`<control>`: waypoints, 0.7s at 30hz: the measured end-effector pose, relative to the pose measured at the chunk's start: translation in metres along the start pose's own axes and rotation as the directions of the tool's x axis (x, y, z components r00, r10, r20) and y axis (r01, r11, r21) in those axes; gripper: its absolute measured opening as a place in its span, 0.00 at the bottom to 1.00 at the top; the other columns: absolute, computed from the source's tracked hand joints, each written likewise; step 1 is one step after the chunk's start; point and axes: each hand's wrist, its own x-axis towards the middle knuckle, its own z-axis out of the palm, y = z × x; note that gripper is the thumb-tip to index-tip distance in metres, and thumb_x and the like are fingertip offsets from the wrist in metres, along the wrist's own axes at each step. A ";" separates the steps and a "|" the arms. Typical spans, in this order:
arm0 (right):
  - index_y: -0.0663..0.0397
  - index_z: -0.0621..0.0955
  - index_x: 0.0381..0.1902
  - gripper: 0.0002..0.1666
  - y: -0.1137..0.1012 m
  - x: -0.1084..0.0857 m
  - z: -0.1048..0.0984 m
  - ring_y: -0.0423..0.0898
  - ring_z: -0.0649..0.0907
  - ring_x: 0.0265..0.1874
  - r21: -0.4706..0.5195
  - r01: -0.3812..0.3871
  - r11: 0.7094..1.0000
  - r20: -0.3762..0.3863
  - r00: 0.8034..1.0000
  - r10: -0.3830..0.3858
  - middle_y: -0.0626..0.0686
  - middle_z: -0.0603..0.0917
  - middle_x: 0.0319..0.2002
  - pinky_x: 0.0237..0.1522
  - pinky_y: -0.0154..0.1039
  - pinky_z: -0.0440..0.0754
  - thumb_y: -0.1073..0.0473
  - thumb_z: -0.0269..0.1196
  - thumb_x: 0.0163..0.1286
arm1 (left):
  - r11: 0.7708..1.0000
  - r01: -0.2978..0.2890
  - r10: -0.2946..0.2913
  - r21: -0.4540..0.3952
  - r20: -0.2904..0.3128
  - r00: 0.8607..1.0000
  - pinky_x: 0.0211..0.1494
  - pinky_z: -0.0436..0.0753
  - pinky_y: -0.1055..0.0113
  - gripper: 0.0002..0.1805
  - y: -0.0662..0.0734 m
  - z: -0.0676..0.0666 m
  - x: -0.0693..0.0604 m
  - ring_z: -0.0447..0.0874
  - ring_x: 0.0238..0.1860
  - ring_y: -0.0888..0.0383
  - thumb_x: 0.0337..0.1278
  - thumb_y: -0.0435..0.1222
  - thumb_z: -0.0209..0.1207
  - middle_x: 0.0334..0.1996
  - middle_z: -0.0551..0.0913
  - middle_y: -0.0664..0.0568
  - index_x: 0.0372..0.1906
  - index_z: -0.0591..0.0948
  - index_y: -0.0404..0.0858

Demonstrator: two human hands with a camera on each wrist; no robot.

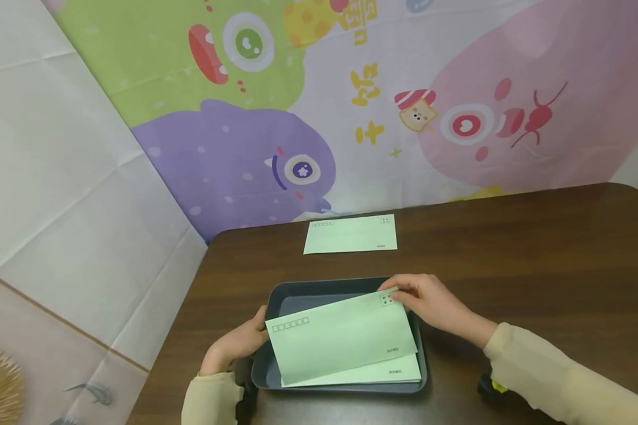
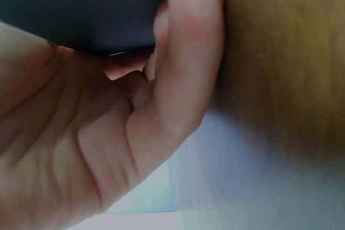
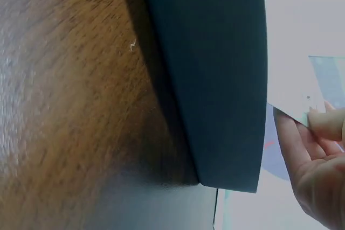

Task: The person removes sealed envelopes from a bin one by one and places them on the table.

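Brown wooden tabletop (image 1: 537,254) adjoins a cartoon-printed cloth (image 1: 383,171). Slanted over other envelopes (image 1: 374,373) in a gray tray (image 1: 303,303), the top envelope (image 1: 340,336) has its upper right corner pinched between the fingers of the right hand (image 1: 430,302). The left hand (image 1: 240,342) curls its fingers around the tray's left edge. Beyond lies a separate envelope (image 1: 351,235).

Head view evenly lit, faint sheen on the table (image 1: 324,410). Left wrist dim, blurry. Right wrist: right side washed out, glare far left.
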 end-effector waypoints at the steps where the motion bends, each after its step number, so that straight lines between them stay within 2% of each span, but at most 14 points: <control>1: 0.46 0.81 0.44 0.11 0.000 0.000 0.000 0.40 0.73 0.21 0.004 -0.005 1.000 0.004 1.000 0.005 0.49 0.83 0.33 0.24 0.34 0.74 0.60 0.55 0.66 | 1.000 0.003 -0.003 0.004 0.000 1.000 0.65 0.52 0.42 0.42 0.000 0.000 0.000 0.45 0.69 0.41 0.59 0.49 0.51 0.70 0.49 0.38 0.70 0.47 0.34; 3: 0.47 0.80 0.45 0.12 -0.001 0.001 -0.001 0.41 0.70 0.18 0.008 -0.023 1.000 0.004 1.000 0.023 0.49 0.81 0.28 0.22 0.35 0.74 0.61 0.54 0.67 | 1.000 0.009 -0.009 0.007 0.001 1.000 0.64 0.53 0.42 0.41 -0.001 0.000 0.000 0.45 0.69 0.41 0.60 0.49 0.51 0.70 0.49 0.38 0.70 0.47 0.34; 5: 0.49 0.80 0.46 0.12 0.000 0.002 -0.002 0.42 0.71 0.18 0.022 -0.036 0.999 -0.003 0.999 0.036 0.50 0.81 0.28 0.23 0.36 0.75 0.62 0.53 0.67 | 1.000 0.009 -0.009 0.007 0.002 1.000 0.64 0.54 0.42 0.39 -0.001 0.000 0.000 0.46 0.69 0.42 0.61 0.47 0.51 0.69 0.50 0.38 0.70 0.48 0.34; 9: 0.53 0.79 0.47 0.13 0.001 0.005 -0.005 0.43 0.78 0.25 0.063 -0.055 0.997 -0.033 0.998 0.057 0.52 0.83 0.38 0.27 0.39 0.79 0.64 0.53 0.67 | 0.999 0.032 -0.032 0.006 0.008 0.999 0.65 0.51 0.42 0.37 0.000 0.001 0.000 0.42 0.70 0.42 0.63 0.40 0.48 0.70 0.45 0.38 0.70 0.44 0.33; 12: 0.57 0.78 0.48 0.14 0.001 0.010 -0.010 0.47 0.79 0.29 0.082 -0.064 0.995 -0.065 0.995 0.070 0.56 0.83 0.40 0.30 0.42 0.80 0.66 0.53 0.67 | 0.998 0.058 -0.058 0.010 0.014 0.998 0.66 0.47 0.42 0.38 0.000 0.000 0.000 0.37 0.70 0.42 0.63 0.34 0.45 0.71 0.39 0.38 0.70 0.39 0.31; 14: 0.59 0.77 0.49 0.14 0.001 0.014 -0.014 0.48 0.79 0.30 0.097 -0.078 0.992 -0.091 0.992 0.087 0.58 0.82 0.41 0.31 0.44 0.80 0.67 0.52 0.67 | 0.998 0.058 -0.058 0.009 0.014 0.998 0.67 0.47 0.43 0.37 0.000 0.000 0.000 0.38 0.70 0.42 0.62 0.32 0.44 0.71 0.41 0.37 0.70 0.39 0.30; 18: 0.61 0.75 0.51 0.15 0.002 0.023 -0.022 0.47 0.80 0.36 0.123 -0.110 0.986 -0.138 0.982 0.127 0.62 0.80 0.45 0.34 0.42 0.81 0.66 0.50 0.68 | 1.000 0.030 -0.030 0.002 0.014 0.999 0.65 0.53 0.44 0.34 0.000 0.000 0.000 0.46 0.69 0.44 0.60 0.30 0.44 0.70 0.48 0.38 0.70 0.45 0.31; 21: 0.60 0.75 0.52 0.16 0.004 0.030 -0.026 0.47 0.80 0.38 0.116 -0.131 0.985 -0.161 0.976 0.149 0.62 0.80 0.45 0.35 0.42 0.81 0.66 0.50 0.68 | 0.999 0.033 -0.032 -0.007 0.019 0.999 0.65 0.53 0.44 0.35 0.001 0.000 -0.001 0.46 0.69 0.45 0.60 0.31 0.44 0.70 0.47 0.39 0.70 0.45 0.33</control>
